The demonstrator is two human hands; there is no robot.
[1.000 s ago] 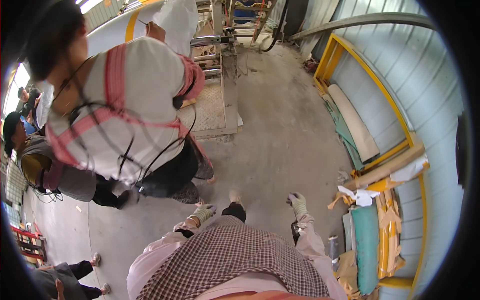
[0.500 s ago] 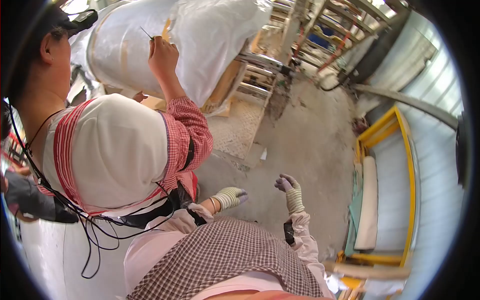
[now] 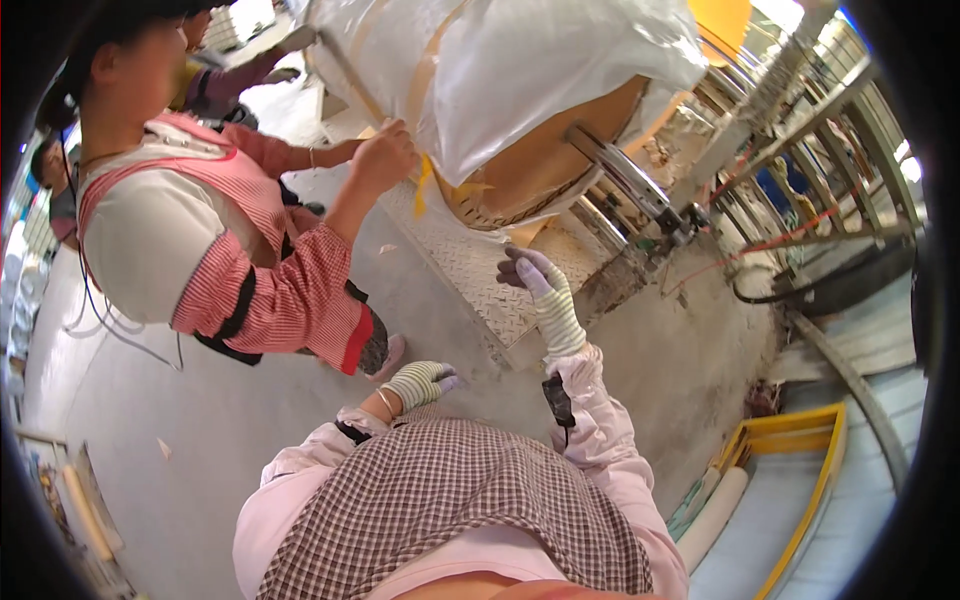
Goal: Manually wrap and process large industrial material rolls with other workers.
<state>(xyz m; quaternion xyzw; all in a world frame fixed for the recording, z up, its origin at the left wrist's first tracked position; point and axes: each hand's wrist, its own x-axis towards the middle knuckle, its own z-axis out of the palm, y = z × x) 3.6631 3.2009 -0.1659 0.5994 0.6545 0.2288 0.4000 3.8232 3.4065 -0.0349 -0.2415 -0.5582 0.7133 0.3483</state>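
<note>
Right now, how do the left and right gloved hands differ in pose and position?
The left hand is close to the checked apron; the right hand is farther out, nearer the plastic-wrapped roll. The left hand's fingers point rightward, while the right hand's point mostly leftward. The left hand has a bracelet behind it; the right has a black device. Both wear striped gloves; neither visibly holds anything.

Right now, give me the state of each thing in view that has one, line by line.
Left hand: gloved, by the checkered apron, nothing visible in it.
Right hand: gloved, raised near the big roll; contact unclear.
Big roll: wrapped in plastic film, brown end partly exposed.
Metal shaft: jutting from the roll's brown end.
Yellow strip: hanging at the roll's edge.
Pale roll: lying beside the yellow frame.
</note>
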